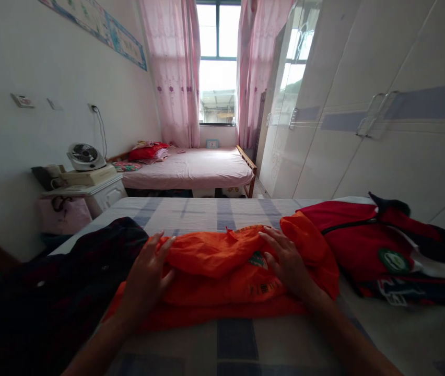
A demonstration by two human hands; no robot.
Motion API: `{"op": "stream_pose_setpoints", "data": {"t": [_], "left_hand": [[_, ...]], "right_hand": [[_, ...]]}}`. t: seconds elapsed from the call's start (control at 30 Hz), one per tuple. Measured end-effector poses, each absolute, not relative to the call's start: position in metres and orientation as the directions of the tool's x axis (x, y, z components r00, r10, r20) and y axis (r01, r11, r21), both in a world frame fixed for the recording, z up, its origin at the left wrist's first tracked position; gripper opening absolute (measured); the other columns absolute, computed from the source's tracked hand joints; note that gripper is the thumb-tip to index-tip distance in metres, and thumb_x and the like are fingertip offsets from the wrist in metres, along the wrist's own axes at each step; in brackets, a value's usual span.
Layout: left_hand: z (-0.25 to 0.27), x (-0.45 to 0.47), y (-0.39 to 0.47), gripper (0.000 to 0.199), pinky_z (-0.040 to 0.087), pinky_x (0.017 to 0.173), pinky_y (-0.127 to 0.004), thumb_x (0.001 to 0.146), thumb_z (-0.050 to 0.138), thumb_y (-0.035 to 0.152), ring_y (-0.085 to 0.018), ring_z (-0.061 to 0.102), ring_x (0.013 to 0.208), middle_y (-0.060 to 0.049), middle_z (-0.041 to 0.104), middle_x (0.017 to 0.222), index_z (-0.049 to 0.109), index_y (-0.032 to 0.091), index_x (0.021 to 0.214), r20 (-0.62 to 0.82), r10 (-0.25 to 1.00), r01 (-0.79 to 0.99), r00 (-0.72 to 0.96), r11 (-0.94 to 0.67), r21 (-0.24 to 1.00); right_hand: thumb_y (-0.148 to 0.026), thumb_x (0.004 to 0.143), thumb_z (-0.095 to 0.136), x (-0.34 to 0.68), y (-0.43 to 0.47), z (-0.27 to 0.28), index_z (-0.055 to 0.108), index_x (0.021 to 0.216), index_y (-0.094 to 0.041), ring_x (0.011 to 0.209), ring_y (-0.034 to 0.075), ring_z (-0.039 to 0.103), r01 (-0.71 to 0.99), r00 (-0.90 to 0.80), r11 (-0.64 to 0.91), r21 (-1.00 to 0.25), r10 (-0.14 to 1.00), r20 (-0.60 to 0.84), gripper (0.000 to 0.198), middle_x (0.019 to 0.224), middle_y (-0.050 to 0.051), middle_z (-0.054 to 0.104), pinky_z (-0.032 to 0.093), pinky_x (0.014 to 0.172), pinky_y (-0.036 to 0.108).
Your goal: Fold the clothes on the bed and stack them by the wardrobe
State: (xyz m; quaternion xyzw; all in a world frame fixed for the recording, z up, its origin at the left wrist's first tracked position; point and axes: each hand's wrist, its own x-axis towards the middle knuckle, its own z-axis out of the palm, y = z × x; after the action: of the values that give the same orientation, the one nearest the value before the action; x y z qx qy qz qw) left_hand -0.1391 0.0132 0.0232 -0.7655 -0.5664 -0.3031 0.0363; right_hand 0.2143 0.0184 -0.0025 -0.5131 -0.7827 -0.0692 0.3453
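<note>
An orange garment (pixel 214 258) lies bunched across the bed in front of me, with dark printed characters and a small green and white patch on its front. My left hand (pixel 150 269) rests on its left end, fingers stretched out and thumb apart. On its right part, beside the patch, lies my right hand (pixel 287 261), also with fingers spread. Neither hand visibly grips the cloth. A dark garment (pixel 69 282) is spread to the left of my left hand. Right of the orange cloth is a red and navy zipped jacket (pixel 355 240) with a round green badge.
The bed has a blue and white checked sheet (pixel 202 211). Beyond it stands a second bed (pixel 207 167) with a pink sheet and folded cloths. A fan (pixel 86 155) sits on a box on the left cabinet. White wardrobes (pixel 332 151) line the right side.
</note>
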Motion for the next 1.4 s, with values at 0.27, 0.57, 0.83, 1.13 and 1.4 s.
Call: {"op": "stream_pose_setpoints", "data": {"t": [0.27,0.57,0.83,1.13,1.4], "left_hand": [[0.029,-0.141,0.024,0.038,0.044,0.095,-0.046,0.087,0.043,0.013,-0.029,0.056,0.113,-0.011,0.059,0.127,0.061,0.020,0.119,0.481,0.785,0.909,0.390,-0.412,-0.064],[0.033,-0.150,0.010,0.040,0.046,0.097,-0.044,0.080,0.042,0.005,-0.027,0.057,0.112,-0.012,0.062,0.122,0.067,0.015,0.109,0.434,0.784,0.887,0.444,-0.453,-0.088],[0.013,-0.102,0.017,0.042,0.037,0.103,-0.051,0.090,0.044,0.037,-0.030,0.040,0.130,-0.013,0.046,0.140,0.053,0.023,0.129,0.415,0.711,0.794,0.568,-0.605,-0.049],[-0.017,-0.097,0.015,0.043,0.033,0.106,-0.049,0.091,0.042,0.038,-0.027,0.047,0.125,-0.011,0.052,0.136,0.051,0.022,0.130,0.336,0.739,0.792,0.583,-0.610,-0.031],[-0.017,-0.097,0.015,0.044,0.032,0.106,-0.050,0.091,0.041,0.039,-0.027,0.048,0.125,-0.012,0.051,0.137,0.051,0.021,0.131,0.337,0.745,0.796,0.575,-0.604,-0.024]], "right_hand": [[-0.038,0.092,0.041,0.201,0.015,-0.014,0.056,0.125,-0.026,0.130,0.028,0.038,0.877,-0.368,0.440,-0.193,0.873,0.319,0.038,0.131,0.005,0.055,0.032,0.104,0.048],[-0.028,0.090,0.039,0.239,0.013,0.029,0.058,0.120,-0.016,0.124,0.025,0.044,0.971,-0.022,0.163,-0.174,0.789,0.615,0.038,0.128,0.011,0.055,0.033,0.105,0.041],[-0.028,0.080,0.052,0.285,0.031,0.039,0.059,0.113,-0.007,0.096,0.030,0.061,0.918,0.386,-0.312,-0.244,0.843,0.375,0.040,0.107,0.022,0.063,0.047,0.077,0.037],[-0.029,0.083,0.046,0.262,-0.016,0.074,0.058,0.099,-0.016,0.087,0.022,0.058,0.929,0.325,0.001,-0.370,0.476,0.817,0.024,0.098,0.011,0.061,0.046,0.079,0.034],[-0.025,0.088,0.043,0.192,-0.053,0.051,0.065,0.091,-0.023,0.089,0.016,0.061,0.796,-0.299,0.418,-0.438,0.901,0.316,0.022,0.099,0.003,0.066,0.045,0.082,0.026]]}}
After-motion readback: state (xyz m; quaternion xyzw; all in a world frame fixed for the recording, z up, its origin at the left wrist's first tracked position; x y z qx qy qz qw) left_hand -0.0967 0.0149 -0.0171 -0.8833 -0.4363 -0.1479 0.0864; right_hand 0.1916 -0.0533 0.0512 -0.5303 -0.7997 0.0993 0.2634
